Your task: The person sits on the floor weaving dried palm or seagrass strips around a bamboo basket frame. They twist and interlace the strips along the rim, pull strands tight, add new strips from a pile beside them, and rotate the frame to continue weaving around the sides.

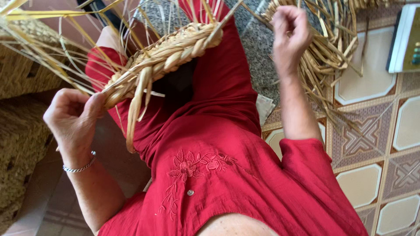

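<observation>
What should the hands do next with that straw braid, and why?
Probably bring the right hand back with fresh strands from the loose bundle of pale straw it reaches into, and feed them into the thick plaited straw braid. The left hand pinches the braid's working end, where loose strands hang unwoven.

- The thick plaited band of pale straw [162, 54] runs up and rightward from the left hand [72, 118] fingers.
- The loose bundle of dry straw strips [326, 52] lies just right of the right hand [288, 32] fingers.
</observation>
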